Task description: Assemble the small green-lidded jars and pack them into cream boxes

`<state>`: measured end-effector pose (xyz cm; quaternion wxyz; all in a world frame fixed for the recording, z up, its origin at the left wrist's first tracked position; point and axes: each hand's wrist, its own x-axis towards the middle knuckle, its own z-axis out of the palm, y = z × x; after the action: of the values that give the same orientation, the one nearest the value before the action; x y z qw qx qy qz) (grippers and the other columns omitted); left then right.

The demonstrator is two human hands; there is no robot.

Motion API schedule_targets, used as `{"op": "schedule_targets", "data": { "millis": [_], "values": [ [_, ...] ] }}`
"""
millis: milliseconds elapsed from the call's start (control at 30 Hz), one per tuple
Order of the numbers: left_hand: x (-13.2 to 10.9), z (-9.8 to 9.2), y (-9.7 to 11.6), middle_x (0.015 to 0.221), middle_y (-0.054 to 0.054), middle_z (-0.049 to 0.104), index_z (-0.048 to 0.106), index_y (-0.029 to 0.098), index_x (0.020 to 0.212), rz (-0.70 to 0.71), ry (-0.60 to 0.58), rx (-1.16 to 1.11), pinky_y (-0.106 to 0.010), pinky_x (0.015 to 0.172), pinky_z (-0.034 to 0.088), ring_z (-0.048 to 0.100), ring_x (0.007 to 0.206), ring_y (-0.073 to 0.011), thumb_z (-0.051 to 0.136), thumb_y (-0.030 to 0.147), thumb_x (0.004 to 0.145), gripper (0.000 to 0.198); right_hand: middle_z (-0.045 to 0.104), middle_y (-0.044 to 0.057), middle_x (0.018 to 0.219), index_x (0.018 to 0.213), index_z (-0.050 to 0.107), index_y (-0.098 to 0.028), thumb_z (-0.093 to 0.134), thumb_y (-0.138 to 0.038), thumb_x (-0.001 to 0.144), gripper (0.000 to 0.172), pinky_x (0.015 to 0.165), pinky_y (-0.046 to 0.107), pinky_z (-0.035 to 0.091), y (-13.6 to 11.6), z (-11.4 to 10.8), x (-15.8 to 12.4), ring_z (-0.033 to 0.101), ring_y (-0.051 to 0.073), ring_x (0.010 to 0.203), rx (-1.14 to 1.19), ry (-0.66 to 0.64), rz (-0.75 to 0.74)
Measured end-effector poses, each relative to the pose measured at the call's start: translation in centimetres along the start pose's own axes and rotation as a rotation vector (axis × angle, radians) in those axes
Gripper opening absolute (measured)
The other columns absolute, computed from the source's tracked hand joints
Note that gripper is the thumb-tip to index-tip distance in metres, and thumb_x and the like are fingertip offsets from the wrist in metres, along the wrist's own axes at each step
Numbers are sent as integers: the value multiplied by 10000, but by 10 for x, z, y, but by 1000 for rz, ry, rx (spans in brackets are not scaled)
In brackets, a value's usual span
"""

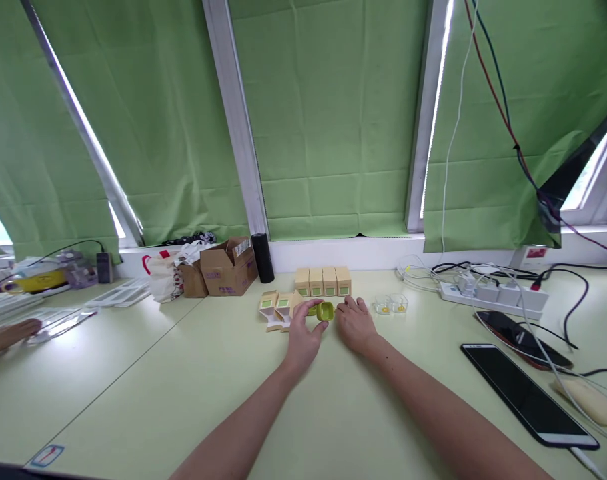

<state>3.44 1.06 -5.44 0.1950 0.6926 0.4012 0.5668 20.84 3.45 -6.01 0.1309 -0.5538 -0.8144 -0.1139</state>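
The small green cup (325, 311) sits low over the table (223, 387), just in front of a row of boxes (323, 281), four of them upright and side by side. The left hand (303, 337) has it pinched between thumb and forefinger, closed on its near side; whether the cup's base touches the table I cannot tell. The right hand (356, 323) lies flat and loose just to the right of the cup, fingers spread and holding nothing, fingertips close to the last box in the row (touching or not is too fine to make out).

Left of the cup lie the opened boxes (276, 310), tipped over with their flaps out. To the right, a little apart, stand two clear cups (391, 305), each with a yellow spot in the bottom.

As I judge it, the pinch is a light one on a small, smooth thing, so it wants the mouth kept level and the grip near the rim. The free hand is best kept low and clear of the upright row, which a knuckle could easily topple.

Further out, a cardboard box (228, 267) and a black can (262, 257) stand by the sill at left, a power strip (488, 291) with its cables and a phone (526, 393) lie at right, and another person's hand (8, 333) rests at the far left edge.
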Motion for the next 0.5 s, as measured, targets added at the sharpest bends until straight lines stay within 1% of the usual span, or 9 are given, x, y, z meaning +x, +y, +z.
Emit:
{"op": "schedule_targets", "data": {
  "millis": [167, 300, 367, 433, 500],
  "values": [
    [1, 0, 0, 1242, -71, 702, 680, 254, 1199, -46, 8, -51, -436, 1041, 442, 622, 1198, -259, 698, 105, 781, 444, 734, 170, 1089, 982, 746, -132, 521, -24, 883, 268, 1030, 445, 307, 0, -3, -8, 537, 320, 1197, -1, 71, -21],
    [2, 1, 1, 1262, -74, 706, 685, 250, 1201, -88, 7, -76, -416, 1030, 431, 616, 1217, -261, 717, 130, 778, 441, 737, 149, 1001, 903, 731, -123, 570, 29, 805, 243, 962, 397, 346, -1, -5, -25, 607, 274, 1014, 12, 120, -45],
    [2, 1, 1, 1255, -74, 711, 690, 249, 1191, -89, 19, -87, -412, 1018, 434, 618, 1206, -260, 723, 136, 773, 435, 731, 124, 952, 867, 718, -134, 566, 38, 800, 239, 893, 365, 373, -3, -6, -36, 622, 245, 919, 21, 136, -62],
    [2, 2, 1, 1242, -72, 717, 695, 251, 1181, -86, 27, -93, -410, 1003, 438, 622, 1187, -260, 726, 139, 766, 432, 722, 101, 903, 844, 701, -152, 550, 61, 781, 268, 778, 339, 382, -6, -8, -47, 623, 228, 845, 29, 146, -70],
    [1, 3, 1, 1235, -71, 719, 698, 254, 1181, -89, 26, -96, -411, 999, 436, 624, 1180, -259, 725, 139, 764, 433, 716, 79, 896, 884, 684, -169, 536, 84, 754, 321, 696, 320, 374, -11, -10, -58, 621, 214, 799, 44, 165, -85]
  ]
}}
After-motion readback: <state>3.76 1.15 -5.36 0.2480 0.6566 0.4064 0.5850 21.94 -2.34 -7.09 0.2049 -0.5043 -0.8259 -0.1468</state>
